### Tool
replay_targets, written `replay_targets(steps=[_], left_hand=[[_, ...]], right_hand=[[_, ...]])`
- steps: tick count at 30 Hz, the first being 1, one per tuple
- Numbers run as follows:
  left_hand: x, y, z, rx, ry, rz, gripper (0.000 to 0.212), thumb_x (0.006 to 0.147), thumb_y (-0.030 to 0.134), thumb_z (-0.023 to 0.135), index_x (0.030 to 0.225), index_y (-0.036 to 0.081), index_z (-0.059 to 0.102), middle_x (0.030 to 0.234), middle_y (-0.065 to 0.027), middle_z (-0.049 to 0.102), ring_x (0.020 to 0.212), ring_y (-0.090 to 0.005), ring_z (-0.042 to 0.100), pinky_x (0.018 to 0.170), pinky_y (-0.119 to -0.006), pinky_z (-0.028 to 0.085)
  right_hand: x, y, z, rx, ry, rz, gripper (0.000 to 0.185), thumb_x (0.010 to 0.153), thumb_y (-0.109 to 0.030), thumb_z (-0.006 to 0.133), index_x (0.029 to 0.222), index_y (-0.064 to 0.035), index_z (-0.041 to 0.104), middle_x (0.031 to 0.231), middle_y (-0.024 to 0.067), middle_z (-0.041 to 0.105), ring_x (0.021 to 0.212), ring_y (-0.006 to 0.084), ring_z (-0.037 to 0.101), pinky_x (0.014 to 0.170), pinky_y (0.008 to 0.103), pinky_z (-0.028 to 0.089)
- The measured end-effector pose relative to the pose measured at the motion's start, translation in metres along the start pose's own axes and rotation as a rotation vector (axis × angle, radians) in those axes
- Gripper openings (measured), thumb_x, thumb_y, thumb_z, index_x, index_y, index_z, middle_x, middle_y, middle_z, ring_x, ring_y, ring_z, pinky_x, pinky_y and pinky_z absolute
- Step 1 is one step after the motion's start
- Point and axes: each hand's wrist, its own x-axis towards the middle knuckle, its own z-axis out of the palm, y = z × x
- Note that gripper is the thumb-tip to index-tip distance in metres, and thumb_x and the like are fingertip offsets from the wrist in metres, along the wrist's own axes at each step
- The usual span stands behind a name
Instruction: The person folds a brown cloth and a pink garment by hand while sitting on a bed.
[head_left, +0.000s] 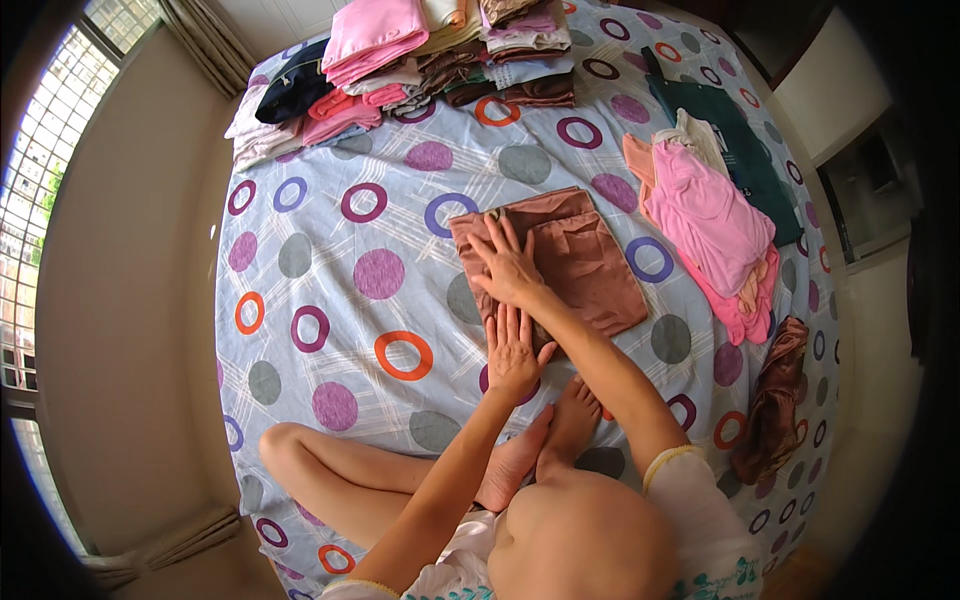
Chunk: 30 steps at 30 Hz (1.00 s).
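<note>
A folded brown satiny garment (581, 262) lies flat on the bed before me, some creases showing across its right half. My right hand (506, 259) presses on its left part with the fingers spread. Just below, my left hand (515, 356) lies palm down, its fingertips on the garment's near left edge. Neither hand grips the cloth. My right forearm crosses over the garment's near edge and hides part of it.
Stacks of folded clothes (450, 67) stand at the bed's far side. To the right are a loose heap of pink clothes (705, 214), a dark green bag (757, 161) and a crumpled brown satiny cloth (776, 405). A patterned bedsheet (337, 255) covers the bed.
</note>
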Motion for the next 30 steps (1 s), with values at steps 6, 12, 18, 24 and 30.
replay_targets(steps=[6,12,18,24,30], left_hand=[[0.001,0.004,-0.006,0.033,0.016,0.036,0.074,0.076,0.048,0.048,0.125,-0.004,0.03,0.132,-0.0225,0.025,0.125,-0.0338,0.021,0.101,-0.046,0.015],[0.003,0.013,-0.009,-0.013,0.019,0.044,0.079,0.075,0.052,0.048,0.129,-0.001,0.025,0.135,-0.0201,0.022,0.125,-0.0337,0.02,0.102,-0.045,0.015],[0.0,-0.011,0.008,-0.149,0.008,-0.022,0.064,0.08,0.031,0.042,0.13,-0.003,0.021,0.137,-0.0176,0.019,0.128,-0.0289,0.016,0.104,-0.043,0.01],[0.001,-0.04,0.001,-0.472,-0.01,0.076,0.06,0.074,0.008,0.043,0.13,0.003,0.021,0.134,-0.0179,0.025,0.126,-0.0319,0.019,0.103,-0.041,0.015],[0.033,-0.043,-0.035,-0.728,0.292,-0.19,0.033,0.08,0.012,0.044,0.111,0.002,0.048,0.123,-0.0139,0.042,0.115,-0.0333,0.037,0.095,-0.036,0.03]], right_hand=[[0.012,0.013,0.025,-0.115,0.113,-0.073,0.056,0.075,-0.043,0.053,0.124,-0.019,0.042,0.138,0.0076,0.02,0.128,0.027,0.011,0.099,0.0563,0.007],[0.06,0.048,0.028,0.264,-0.022,0.05,0.055,0.082,-0.037,0.044,0.129,-0.013,0.03,0.135,0.0121,0.025,0.125,0.0326,0.02,0.096,0.056,0.016],[0.008,0.023,0.019,0.142,0.199,0.022,0.057,0.081,-0.03,0.048,0.129,-0.0072,0.028,0.132,0.0161,0.028,0.12,0.0358,0.027,0.095,0.0497,0.023],[-0.038,0.023,0.024,-0.012,0.079,-0.003,0.053,0.083,-0.028,0.046,0.131,-0.0143,0.028,0.138,0.01,0.017,0.127,0.0309,0.014,0.1,0.0484,0.016],[-0.042,0.012,0.006,-0.214,-0.014,-0.031,0.047,0.085,-0.032,0.041,0.13,-0.0209,0.031,0.139,0.0116,0.015,0.128,0.03,0.012,0.101,0.0505,0.008]])
